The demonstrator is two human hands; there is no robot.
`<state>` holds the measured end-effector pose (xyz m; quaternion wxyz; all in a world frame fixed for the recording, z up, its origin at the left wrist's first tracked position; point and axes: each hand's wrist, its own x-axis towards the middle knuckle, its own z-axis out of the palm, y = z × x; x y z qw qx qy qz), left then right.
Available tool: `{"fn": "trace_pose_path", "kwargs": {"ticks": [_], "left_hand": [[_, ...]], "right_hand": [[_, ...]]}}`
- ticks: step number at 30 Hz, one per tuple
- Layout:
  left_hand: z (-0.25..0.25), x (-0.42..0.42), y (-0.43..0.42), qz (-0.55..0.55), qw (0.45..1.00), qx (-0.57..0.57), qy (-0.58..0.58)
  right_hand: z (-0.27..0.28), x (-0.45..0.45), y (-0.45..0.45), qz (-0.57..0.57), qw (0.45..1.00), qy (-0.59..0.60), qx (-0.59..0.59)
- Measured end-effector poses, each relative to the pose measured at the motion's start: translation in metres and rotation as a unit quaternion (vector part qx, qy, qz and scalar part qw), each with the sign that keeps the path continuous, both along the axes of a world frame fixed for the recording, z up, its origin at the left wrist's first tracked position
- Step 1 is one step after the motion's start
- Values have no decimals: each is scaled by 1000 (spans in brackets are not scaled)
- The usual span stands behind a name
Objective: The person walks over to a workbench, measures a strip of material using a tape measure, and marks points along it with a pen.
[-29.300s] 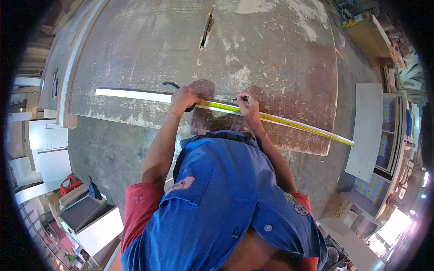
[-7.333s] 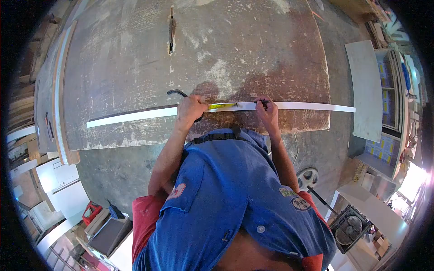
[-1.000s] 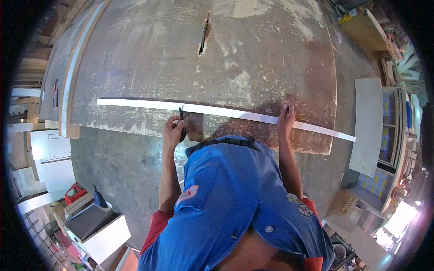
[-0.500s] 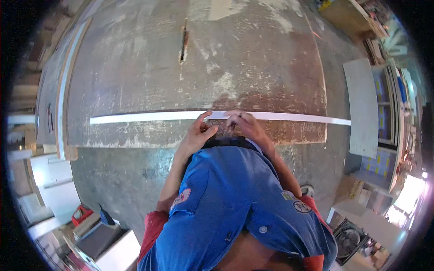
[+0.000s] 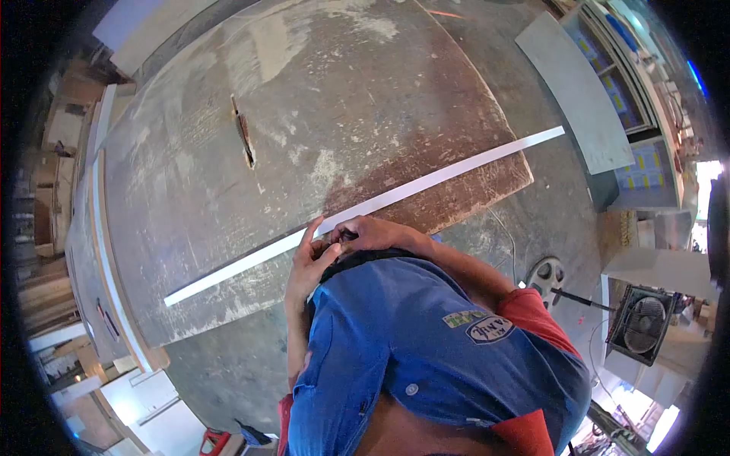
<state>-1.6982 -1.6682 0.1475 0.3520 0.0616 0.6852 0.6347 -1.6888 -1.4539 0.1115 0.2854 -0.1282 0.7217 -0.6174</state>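
A long, narrow white strip [image 5: 426,182] lies across the worn wooden tabletop [image 5: 365,106], its right end jutting past the table's edge. My left hand [image 5: 308,266] is at the near side of the strip, index finger stretched out to it and thumb apart, pointing toward my other hand. Close beside it, my right hand [image 5: 372,233] is closed, with its fingers curled inward near the left thumb. A small dark patch shows at the right fingertips, but I cannot make out what it is. Both hands are near the front of my blue shirt [image 5: 449,334].
A slot [image 5: 243,133] is cut through the tabletop. Long boards with a pale edge [image 5: 103,251] run along the left side. To the right, a pale panel [image 5: 582,91] leans by a cabinet, and a fan [image 5: 648,325] stands lower down.
My view has turned, so the table and strip now appear slanted. My right hand has come off the strip to beside my left hand, its fingers curling in.
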Motion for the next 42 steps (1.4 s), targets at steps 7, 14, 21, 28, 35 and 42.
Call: {"fn": "trace_pose_path", "kwargs": {"ticks": [7, 14, 21, 28, 35, 42], "left_hand": [[14, -7, 7, -46, 998, -44, 1], [10, -17, -7, -108, 993, -16, -36], [-18, -13, -124, -52, 973, -226, 22], [-17, -3, -159, -40, 952, -302, -5], [-38, -15, -91, -75, 969, -228, 55], [-39, -18, -34, -74, 959, -235, 139]], "right_hand": [[-37, -1, -5, -3, 997, 18, -72], [-30, -2, 5, -4, 998, 9, -60], [-82, 37, 178, -435, 822, -91, -355], [-42, 70, 270, -691, 632, -83, -341], [-42, 35, 122, -589, 769, -172, -181], [-47, 28, 31, -332, 909, -213, -133]]}}
